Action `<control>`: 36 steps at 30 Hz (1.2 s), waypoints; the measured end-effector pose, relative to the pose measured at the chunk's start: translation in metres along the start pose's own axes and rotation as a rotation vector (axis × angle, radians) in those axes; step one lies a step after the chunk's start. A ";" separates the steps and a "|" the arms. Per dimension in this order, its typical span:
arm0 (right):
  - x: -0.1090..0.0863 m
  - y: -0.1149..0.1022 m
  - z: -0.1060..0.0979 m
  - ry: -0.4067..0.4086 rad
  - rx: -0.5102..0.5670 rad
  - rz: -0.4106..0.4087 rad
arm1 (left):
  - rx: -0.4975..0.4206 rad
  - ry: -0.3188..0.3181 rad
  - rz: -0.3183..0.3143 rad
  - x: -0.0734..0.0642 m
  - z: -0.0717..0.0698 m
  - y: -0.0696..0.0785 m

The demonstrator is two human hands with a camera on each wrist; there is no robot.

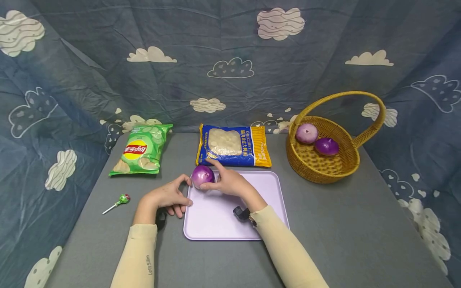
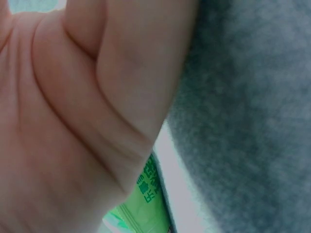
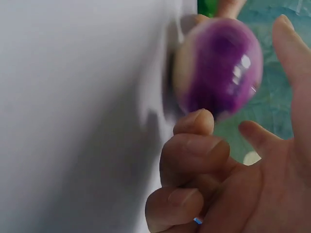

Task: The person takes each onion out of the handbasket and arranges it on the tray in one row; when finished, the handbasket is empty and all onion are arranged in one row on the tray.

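Observation:
A purple onion sits at the upper left corner of a lilac tray. My right hand reaches over the tray with thumb and index finger spread beside the onion; the right wrist view shows the onion just beyond its fingertips. At the tray's left edge is my left hand, its thumb and index finger apart and the index fingertip close to the onion. Whether either hand touches the onion is unclear. The left wrist view shows mostly the left palm.
A green chip bag lies at the back left, with a lollipop in front of it. Behind the tray lies a blue and yellow pasta bag. A wicker basket at the right holds two onions.

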State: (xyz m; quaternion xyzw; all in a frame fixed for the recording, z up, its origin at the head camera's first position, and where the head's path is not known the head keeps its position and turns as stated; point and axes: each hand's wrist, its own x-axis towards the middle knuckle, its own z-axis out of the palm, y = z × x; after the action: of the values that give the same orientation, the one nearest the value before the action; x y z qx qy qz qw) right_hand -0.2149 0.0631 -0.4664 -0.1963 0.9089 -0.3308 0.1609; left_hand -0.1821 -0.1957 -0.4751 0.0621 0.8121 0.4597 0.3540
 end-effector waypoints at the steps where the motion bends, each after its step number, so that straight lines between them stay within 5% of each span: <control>1: -0.001 0.001 -0.003 -0.001 0.019 0.003 | -0.001 0.002 -0.005 0.000 0.000 0.000; 10: -0.030 0.010 -0.049 0.033 0.112 -0.007 | -0.004 -0.005 -0.007 0.001 0.001 0.000; 17: -0.064 0.033 -0.098 0.145 0.125 -0.028 | -0.009 -0.007 -0.009 0.000 0.001 0.001; 26: -0.103 0.079 -0.160 0.295 0.162 0.105 | -0.003 0.007 -0.005 -0.001 0.000 -0.001; 36: -0.120 0.130 -0.228 0.434 0.298 0.200 | -0.022 -0.004 -0.006 -0.001 0.001 0.000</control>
State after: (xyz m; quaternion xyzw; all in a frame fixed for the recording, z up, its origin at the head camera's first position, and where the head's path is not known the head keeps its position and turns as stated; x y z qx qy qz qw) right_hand -0.2393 0.3330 -0.3676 -0.0045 0.8783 -0.4776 0.0215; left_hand -0.1810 -0.1955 -0.4750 0.0567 0.8065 0.4674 0.3578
